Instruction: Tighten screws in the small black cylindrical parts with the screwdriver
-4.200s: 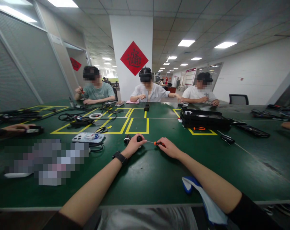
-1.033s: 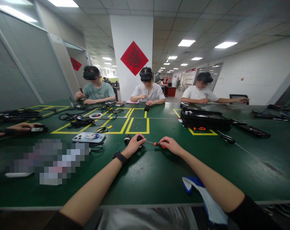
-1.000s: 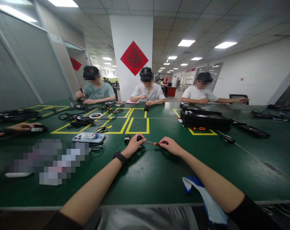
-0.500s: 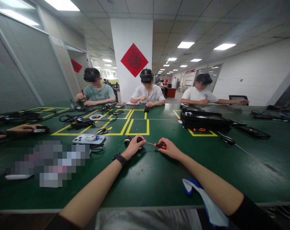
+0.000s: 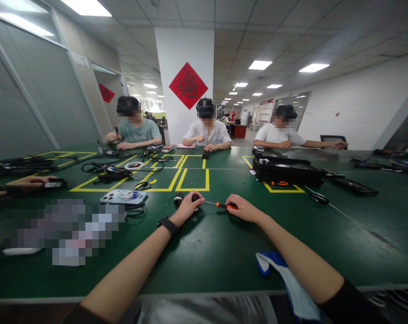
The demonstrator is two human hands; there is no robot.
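My left hand (image 5: 185, 208), with a dark watch (image 5: 169, 225) on the wrist, is closed on a small black part (image 5: 195, 198) that the fingers mostly hide. My right hand (image 5: 243, 209) is closed round the rear of a screwdriver (image 5: 222, 205) with an orange and black handle. Its thin shaft points left and reaches the fingertips of my left hand; whether the tip sits in the black part I cannot tell. Just left of that hand, a small round black-and-white part (image 5: 178, 199) rests on the green table (image 5: 204, 252).
A phone (image 5: 123, 196) and cables lie to the left, near another person's hand (image 5: 31, 181). Black trays (image 5: 288, 171) and an orange-handled tool (image 5: 280, 183) are at the right, beside a black tool (image 5: 319, 198). Blue-white cloth (image 5: 284, 274) hangs over the front edge. Three people sit opposite.
My right hand has slid a little to the right along the screwdriver handle, showing more of its front. My left hand keeps its hold. The whole view has shifted slightly.
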